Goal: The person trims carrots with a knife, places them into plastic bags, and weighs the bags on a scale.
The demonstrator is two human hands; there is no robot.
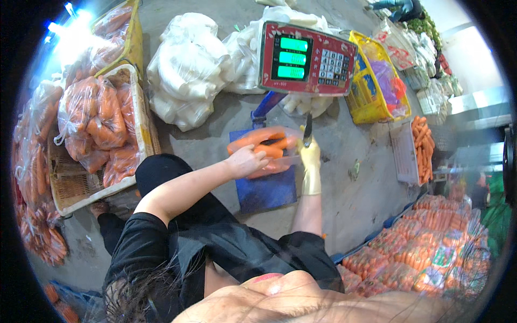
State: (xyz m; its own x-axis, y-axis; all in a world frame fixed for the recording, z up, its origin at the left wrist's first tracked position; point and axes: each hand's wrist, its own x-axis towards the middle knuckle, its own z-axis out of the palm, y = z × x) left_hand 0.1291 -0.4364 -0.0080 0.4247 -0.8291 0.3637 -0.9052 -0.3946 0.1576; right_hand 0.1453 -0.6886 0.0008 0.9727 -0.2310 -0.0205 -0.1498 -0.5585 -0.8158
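Note:
My bare left hand (247,161) grips the near left side of a clear plastic bag that holds several large carrots (270,151). On the bag's right side is my right hand (309,155), in a pale yellow rubber glove; it holds a knife (308,130) with a dark blade pointing away from me, and its fingers touch the bag's edge. The bag is over the blue platform (266,189) of a scale; whether it rests on it I cannot tell. Beyond it, on a blue post, stands the scale's red display panel (307,58) with green lit screens and a keypad.
A white crate (139,161) of bagged carrots stands at left, beside a yellow crate (135,38). Bags of white radishes (190,76) lie beyond. At right are a yellow basket (359,93), a white crate of loose carrots (404,157) and many bagged carrots (412,246). A person (400,8) is far off.

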